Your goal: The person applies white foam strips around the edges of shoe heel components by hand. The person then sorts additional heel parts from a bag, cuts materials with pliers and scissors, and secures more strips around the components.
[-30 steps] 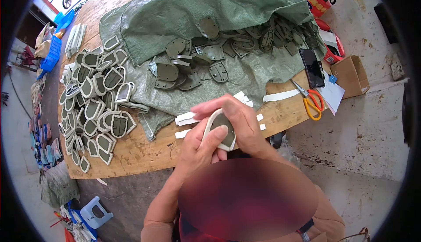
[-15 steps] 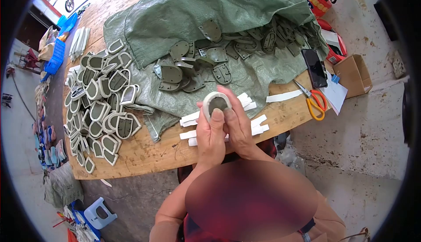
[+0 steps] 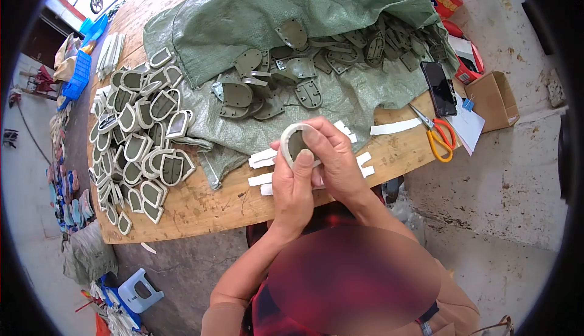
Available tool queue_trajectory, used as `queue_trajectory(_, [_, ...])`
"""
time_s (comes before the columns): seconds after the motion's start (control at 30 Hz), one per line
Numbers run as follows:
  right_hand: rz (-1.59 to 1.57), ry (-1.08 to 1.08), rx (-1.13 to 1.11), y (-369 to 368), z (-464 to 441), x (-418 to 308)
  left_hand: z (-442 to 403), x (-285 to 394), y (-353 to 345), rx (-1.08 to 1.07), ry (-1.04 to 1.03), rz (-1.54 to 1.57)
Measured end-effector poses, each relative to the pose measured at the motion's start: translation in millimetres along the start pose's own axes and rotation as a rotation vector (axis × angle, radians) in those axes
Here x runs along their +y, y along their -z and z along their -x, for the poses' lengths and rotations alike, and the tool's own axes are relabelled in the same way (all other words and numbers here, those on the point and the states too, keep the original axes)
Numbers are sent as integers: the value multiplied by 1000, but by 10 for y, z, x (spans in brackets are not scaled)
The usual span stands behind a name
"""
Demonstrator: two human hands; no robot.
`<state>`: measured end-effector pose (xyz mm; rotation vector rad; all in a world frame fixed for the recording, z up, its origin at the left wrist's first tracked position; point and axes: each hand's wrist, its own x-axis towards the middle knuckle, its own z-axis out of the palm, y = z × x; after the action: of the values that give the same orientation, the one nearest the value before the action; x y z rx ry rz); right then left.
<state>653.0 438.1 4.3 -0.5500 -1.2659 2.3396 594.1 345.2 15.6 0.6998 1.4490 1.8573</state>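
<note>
Both hands are closed on a green heel-shaped piece (image 3: 296, 143) with a white strip around its rim, held above the table's near edge. My left hand (image 3: 291, 190) grips its lower left side, thumb lying across the face. My right hand (image 3: 337, 159) holds its right side, with the thumb pressed near the upper right rim. White strips (image 3: 263, 159) lie on the table below and partly behind the hands. Beyond them, bare green heel-shaped pieces (image 3: 236, 95) with small pegs are heaped on a green woven sack (image 3: 274, 16).
A pile of white-rimmed pieces (image 3: 135, 148) covers the table's left side. White strips (image 3: 111, 53) are bundled behind it. At right lie orange-handled scissors (image 3: 440, 141), a phone (image 3: 437, 86), paper (image 3: 467, 126) and a cardboard box (image 3: 494, 100). A blue stool (image 3: 140, 290) stands on the floor.
My right hand has shifted its grip, its thumb moving up to the piece's upper right rim and its wrist swinging right. My left hand keeps its hold.
</note>
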Motion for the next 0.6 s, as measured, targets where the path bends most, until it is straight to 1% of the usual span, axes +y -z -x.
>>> queue_trajectory(0.1, [15,-43,14,-158,46,-233,-46,59,143,-126,332,125])
queue_trajectory(0.13, [35,75,-41,-132,24,-220,-62,56,178,-158,478,332])
queue_trajectory(0.17, [51,193,-98,-68,-6,-204,-93,28,237,-265,540,598])
queue_trajectory(0.23, [267,345,-237,62,8,-269,-144,-96,378,-480,635,1135])
queue_trajectory(0.27, [470,383,-321,157,49,-382,-140,-176,430,-555,695,1142])
queue_trajectory(0.3, [673,419,-399,206,76,-453,-117,-114,417,-512,729,991])
queue_trajectory(0.33, [775,498,-319,206,83,-467,-94,-2,368,-472,767,840])
queue_trajectory(0.37, [799,441,-288,211,101,-503,-76,53,333,-437,805,688])
queue_trajectory(0.4, [824,384,-252,221,129,-550,-49,-23,373,-426,779,479])
queue_trajectory(0.43, [847,327,-215,233,147,-577,-57,-52,409,-356,636,310])
queue_trajectory(0.47, [786,405,-182,249,121,-518,-74,-65,453,-282,490,141])
queue_trajectory(0.5, [804,370,-159,250,130,-519,-100,-43,491,-207,341,-28])
queue_trajectory(0.53, [820,332,-137,243,150,-518,-103,23,525,-214,320,106])
queue_trajectory(0.6, [843,284,-129,214,181,-507,-92,89,575,-301,274,22])
